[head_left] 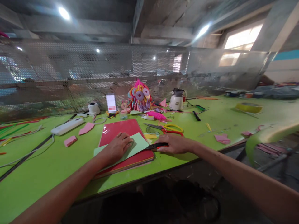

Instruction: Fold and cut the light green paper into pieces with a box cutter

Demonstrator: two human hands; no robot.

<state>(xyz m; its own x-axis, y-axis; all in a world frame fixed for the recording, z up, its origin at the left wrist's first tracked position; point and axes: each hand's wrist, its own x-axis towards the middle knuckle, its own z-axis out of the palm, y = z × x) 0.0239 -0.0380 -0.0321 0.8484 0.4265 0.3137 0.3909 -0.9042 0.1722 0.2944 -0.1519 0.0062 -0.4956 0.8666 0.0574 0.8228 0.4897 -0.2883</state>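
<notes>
A light green sheet of paper [137, 145] lies slantwise over a stack of coloured sheets with a red one on top [121, 127]. My left hand [119, 148] rests on the green sheet, its fingers curled and pressed together on the paper. At the right edge of the stack, my right hand [174, 144] is closed round the handles of dark scissors [154, 146], whose blades point left at the corner of the green sheet. Beyond that hand lie scissors with yellow handles [174, 128] and a red handle close by.
Pink paper pieces [70, 141] and a white power strip [67, 126] lie left. Behind the stack stand a colourful paper craft [140, 95], a white jug [177, 100] and pink yarn [157, 116]. Yellow tape [249, 107] sits right. The table's front edge runs below my hands.
</notes>
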